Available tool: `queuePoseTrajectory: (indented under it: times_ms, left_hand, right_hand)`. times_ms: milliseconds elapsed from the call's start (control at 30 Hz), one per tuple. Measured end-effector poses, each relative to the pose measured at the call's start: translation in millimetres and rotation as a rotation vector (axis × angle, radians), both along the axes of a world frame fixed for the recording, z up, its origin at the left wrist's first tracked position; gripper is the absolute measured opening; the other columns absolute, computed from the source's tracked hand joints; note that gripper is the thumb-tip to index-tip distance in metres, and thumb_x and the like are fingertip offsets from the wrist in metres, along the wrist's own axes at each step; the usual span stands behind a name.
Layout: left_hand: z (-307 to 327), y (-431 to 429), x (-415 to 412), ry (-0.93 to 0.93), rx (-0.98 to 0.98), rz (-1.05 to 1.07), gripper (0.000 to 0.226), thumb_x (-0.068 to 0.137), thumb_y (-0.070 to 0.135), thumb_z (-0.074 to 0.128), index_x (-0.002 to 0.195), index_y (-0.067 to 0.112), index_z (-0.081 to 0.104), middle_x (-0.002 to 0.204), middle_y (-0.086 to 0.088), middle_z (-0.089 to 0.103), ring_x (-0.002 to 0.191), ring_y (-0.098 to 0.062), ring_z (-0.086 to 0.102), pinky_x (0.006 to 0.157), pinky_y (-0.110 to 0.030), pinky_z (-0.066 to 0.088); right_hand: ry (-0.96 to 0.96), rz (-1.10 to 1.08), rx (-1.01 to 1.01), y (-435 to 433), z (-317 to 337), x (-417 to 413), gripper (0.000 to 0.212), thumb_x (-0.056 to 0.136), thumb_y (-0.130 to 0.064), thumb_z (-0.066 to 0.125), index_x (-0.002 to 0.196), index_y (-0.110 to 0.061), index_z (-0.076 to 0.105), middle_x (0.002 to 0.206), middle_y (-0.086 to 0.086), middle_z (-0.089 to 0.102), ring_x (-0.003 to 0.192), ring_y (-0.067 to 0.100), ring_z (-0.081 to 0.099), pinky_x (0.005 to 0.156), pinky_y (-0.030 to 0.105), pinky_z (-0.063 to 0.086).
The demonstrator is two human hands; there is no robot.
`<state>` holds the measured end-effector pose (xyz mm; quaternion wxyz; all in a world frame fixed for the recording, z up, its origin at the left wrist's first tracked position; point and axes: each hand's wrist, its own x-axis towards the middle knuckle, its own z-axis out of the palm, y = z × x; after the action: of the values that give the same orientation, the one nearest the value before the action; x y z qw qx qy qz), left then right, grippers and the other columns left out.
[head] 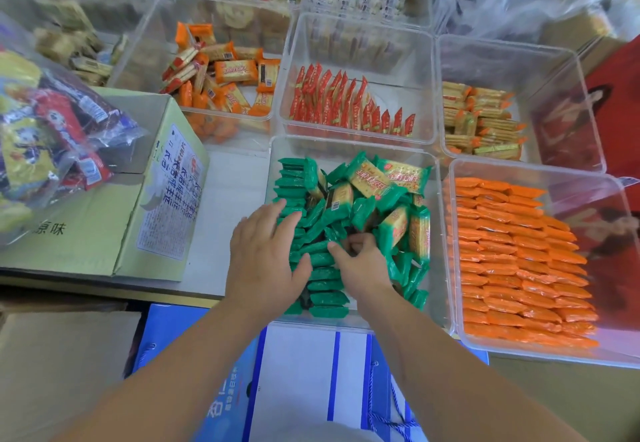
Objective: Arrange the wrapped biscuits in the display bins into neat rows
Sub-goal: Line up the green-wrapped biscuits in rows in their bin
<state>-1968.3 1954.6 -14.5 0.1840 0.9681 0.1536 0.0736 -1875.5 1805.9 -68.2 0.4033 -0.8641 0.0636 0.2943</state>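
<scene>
Green packs (pixel 322 216) fill the near centre bin (pixel 329 147): a stacked row along its left wall, a loose heap at right. Left hand (pixel 266 251) lies flat on the row, fingers straight. Right hand (pixel 360 261) curls into the heap, grasping packs.

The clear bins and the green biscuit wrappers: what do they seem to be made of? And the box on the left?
Clear bin: hard transparent plastic, glossy; the contents show through its walls.
Green biscuit wrappers: probably thin plastic film; shiny, crinkled, with crimped ends.
Cardboard box: matte printed cardboard with folded flaps.
</scene>
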Motion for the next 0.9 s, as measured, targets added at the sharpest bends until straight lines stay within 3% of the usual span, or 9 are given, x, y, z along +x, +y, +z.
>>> queuePoseTrajectory:
  times_ms: [100,167,300,400,533,667,767,833,900]
  left_hand:
    - [4.3,0.7,22.9,0.013,0.022,-0.129,0.050,0.081,0.030,0.066,0.124,0.006,0.063,0.121,-0.010,0.065,0.113,-0.035,0.058,0.094,-0.048,0.047]
    - [5.0,-2.1,36.1,0.099,0.097,-0.197,0.047,0.084,0.031,0.063,0.126,0.009,0.063,0.116,-0.006,0.066,0.107,-0.032,0.057,0.088,-0.045,0.047]
    - [-3.8,-9.5,54.2,0.305,0.264,-0.224,0.047,0.087,0.041,0.050,0.127,0.016,0.057,0.117,-0.001,0.059,0.109,-0.026,0.048,0.092,-0.043,0.039]
    - [-16.5,-11.8,56.1,0.389,0.266,-0.201,0.063,0.088,0.046,0.049,0.145,0.022,0.041,0.143,-0.006,0.048,0.125,-0.029,0.039,0.101,-0.048,0.029]
    - [-27.1,-14.8,53.3,0.413,0.249,-0.172,0.078,0.088,0.055,0.045,0.156,0.029,0.018,0.163,-0.004,0.025,0.138,-0.031,0.022,0.106,-0.053,0.017]
    - [-28.3,-19.1,56.5,0.386,0.212,-0.180,0.063,0.090,0.055,0.047,0.149,0.043,0.031,0.164,-0.006,0.021,0.145,-0.037,0.013,0.113,-0.061,0.008]
    - [-30.9,-25.6,54.5,0.403,0.178,-0.201,0.046,0.094,0.051,0.046,0.140,0.050,0.038,0.166,-0.010,0.015,0.150,-0.043,0.002,0.114,-0.068,-0.010]
    - [-32.3,-29.1,49.7,0.391,0.198,-0.222,0.045,0.097,0.048,0.044,0.141,0.050,0.038,0.165,-0.011,0.018,0.151,-0.043,0.000,0.112,-0.067,-0.018]
    - [-33.2,-30.5,44.6,0.351,0.211,-0.265,0.046,0.098,0.044,0.044,0.144,0.042,0.039,0.162,-0.009,0.028,0.152,-0.039,0.004,0.112,-0.067,-0.016]
  right_hand:
    - [-0.070,0.073,-0.035,1.8,3.4,1.4,0.058,0.091,-0.048,0.067,0.137,-0.020,0.045,0.101,-0.007,0.060,0.091,0.017,0.060,0.076,0.029,0.043]
    - [-0.103,0.173,-0.100,0.9,6.8,2.8,0.053,0.097,-0.044,0.059,0.142,-0.021,0.044,0.107,0.001,0.068,0.097,0.026,0.065,0.075,0.031,0.045]
    - [-0.249,0.352,-0.255,-15.4,14.4,4.0,0.032,0.104,-0.034,0.042,0.135,-0.025,0.046,0.095,0.008,0.068,0.082,0.033,0.063,0.071,0.038,0.052]
    - [-0.319,0.524,-0.376,-32.7,19.8,3.2,0.027,0.104,-0.033,0.040,0.129,-0.024,0.045,0.078,0.002,0.057,0.068,0.029,0.054,0.061,0.035,0.046]
    - [-0.344,0.680,-0.401,-51.2,39.9,3.1,0.023,0.102,-0.035,0.045,0.124,-0.025,0.047,0.078,0.001,0.060,0.068,0.030,0.056,0.059,0.036,0.049]
    - [-0.204,0.917,-0.400,-68.6,79.0,5.0,0.031,0.098,-0.035,0.053,0.129,-0.028,0.053,0.105,0.002,0.066,0.096,0.027,0.064,0.076,0.035,0.052]
    - [-0.170,1.023,-0.410,-70.1,114.8,9.9,0.024,0.097,-0.042,0.054,0.111,-0.026,0.065,0.100,0.000,0.067,0.097,0.025,0.064,0.076,0.033,0.051]
    - [-0.350,0.960,-0.378,-60.0,131.5,18.7,0.025,0.098,-0.040,0.049,0.095,-0.023,0.067,0.090,0.001,0.069,0.085,0.025,0.066,0.074,0.036,0.056]
    - [-0.631,0.874,-0.285,-38.6,139.1,30.6,0.022,0.097,-0.034,0.050,0.092,-0.021,0.067,0.088,0.000,0.068,0.083,0.024,0.063,0.071,0.038,0.055]
